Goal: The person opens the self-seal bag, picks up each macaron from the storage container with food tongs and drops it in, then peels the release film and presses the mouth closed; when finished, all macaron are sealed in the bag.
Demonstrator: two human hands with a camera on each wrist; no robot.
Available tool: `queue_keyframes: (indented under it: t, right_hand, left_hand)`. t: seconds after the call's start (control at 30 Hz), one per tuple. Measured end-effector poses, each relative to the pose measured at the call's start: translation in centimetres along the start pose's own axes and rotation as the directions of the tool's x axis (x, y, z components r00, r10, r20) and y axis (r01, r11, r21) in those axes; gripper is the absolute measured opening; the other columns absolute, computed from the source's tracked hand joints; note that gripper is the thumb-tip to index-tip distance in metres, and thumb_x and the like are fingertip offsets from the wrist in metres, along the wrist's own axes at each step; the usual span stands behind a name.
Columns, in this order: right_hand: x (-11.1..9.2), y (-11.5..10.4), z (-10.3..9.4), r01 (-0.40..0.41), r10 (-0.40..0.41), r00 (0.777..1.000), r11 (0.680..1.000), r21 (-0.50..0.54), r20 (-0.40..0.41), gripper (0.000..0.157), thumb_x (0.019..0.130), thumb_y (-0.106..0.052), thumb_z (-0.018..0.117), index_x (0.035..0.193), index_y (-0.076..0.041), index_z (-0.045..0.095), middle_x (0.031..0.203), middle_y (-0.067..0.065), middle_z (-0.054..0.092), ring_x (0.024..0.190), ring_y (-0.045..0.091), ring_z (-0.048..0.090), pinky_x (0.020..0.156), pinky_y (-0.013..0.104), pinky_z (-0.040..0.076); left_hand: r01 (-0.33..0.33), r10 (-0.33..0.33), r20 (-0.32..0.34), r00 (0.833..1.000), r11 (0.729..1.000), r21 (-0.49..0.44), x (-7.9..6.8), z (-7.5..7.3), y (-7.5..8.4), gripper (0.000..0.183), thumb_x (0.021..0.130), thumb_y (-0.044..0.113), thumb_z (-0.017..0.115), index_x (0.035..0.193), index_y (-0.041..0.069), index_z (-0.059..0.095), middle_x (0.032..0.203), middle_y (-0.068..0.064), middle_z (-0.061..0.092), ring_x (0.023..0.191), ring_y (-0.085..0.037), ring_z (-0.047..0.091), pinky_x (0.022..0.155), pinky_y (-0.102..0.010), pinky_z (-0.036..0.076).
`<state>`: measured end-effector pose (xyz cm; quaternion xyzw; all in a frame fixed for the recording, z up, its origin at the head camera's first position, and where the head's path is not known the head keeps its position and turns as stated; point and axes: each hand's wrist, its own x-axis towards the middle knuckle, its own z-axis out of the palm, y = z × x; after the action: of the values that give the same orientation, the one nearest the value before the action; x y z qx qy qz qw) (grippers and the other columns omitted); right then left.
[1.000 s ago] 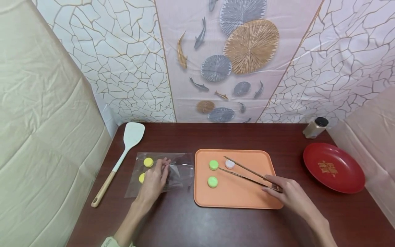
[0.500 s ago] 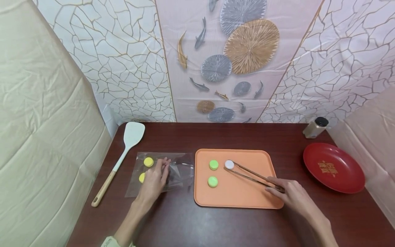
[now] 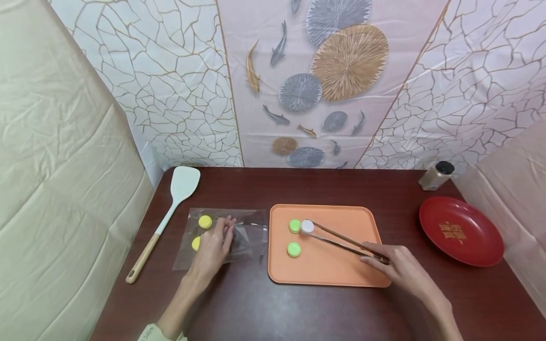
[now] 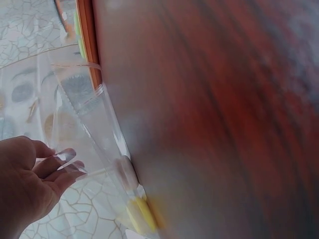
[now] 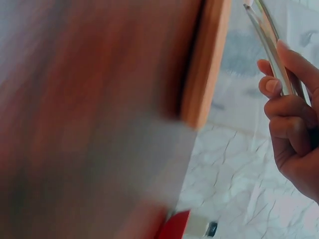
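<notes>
White macaron (image 3: pixel 307 226) moved left, pinched in tongs (image 3: pixel 341 237)

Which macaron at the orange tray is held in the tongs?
The white macaron, between the tips of the tongs; both green macarons lie outside them.

tongs (image 5: pixel 269 50): shiny metal | bag (image 3: pixel 247 239): clear glossy plastic | tray (image 3: pixel 337 270): smooth, matt

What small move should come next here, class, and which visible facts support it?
Probably carry the white macaron toward the clear bag: the tongs in the right hand hold it between their tips, the left hand pinches the bag's film, and yellow macarons appear to lie inside.
</notes>
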<state>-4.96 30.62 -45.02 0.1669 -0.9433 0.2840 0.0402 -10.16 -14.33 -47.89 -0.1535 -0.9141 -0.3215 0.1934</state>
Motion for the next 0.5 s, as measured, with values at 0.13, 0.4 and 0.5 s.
queue_keyframes:
  t: [0.13,0.4,0.5]
  right_hand:
    - [1.4,-2.0,0.6,0.049,-0.051,0.998,0.997,0.055,0.034,0.031,0.093,-0.018,0.089,0.122,-0.012,0.083,0.094,-0.013,0.077,0.076,-0.005,0.058,0.066,0.021,0.050]
    - [4.2,-5.3,2.6,0.100,-0.109,0.987,0.991,0.085,0.117,0.025,0.097,-0.021,0.086,0.120,-0.012,0.083,0.072,-0.020,0.053,0.065,-0.005,0.044,0.058,0.021,0.040]
    - [5.1,-6.0,3.4,0.128,-0.136,0.982,0.990,0.067,0.130,0.024,0.097,-0.022,0.085,0.120,-0.014,0.083,0.070,-0.021,0.052,0.063,-0.005,0.042,0.058,0.020,0.039]
  left_hand:
    - [0.001,-0.001,0.004,1.000,1.000,-0.001,0.0,0.0,-0.2,0.011,0.101,-0.008,0.071,0.109,-0.009,0.063,0.108,-0.034,0.078,0.075,-0.037,0.081,0.051,-0.033,0.057]
    - [-0.003,0.003,-0.003,1.000,1.000,0.019,0.0,-0.1,-0.3,0.014,0.100,-0.008,0.072,0.110,-0.010,0.062,0.099,-0.033,0.079,0.071,-0.037,0.080,0.051,-0.037,0.060]
    - [-0.003,0.004,-0.007,1.000,1.000,0.019,0.0,-0.1,-0.3,0.013,0.100,-0.008,0.072,0.109,-0.010,0.062,0.102,-0.033,0.079,0.072,-0.038,0.080,0.052,-0.037,0.060]
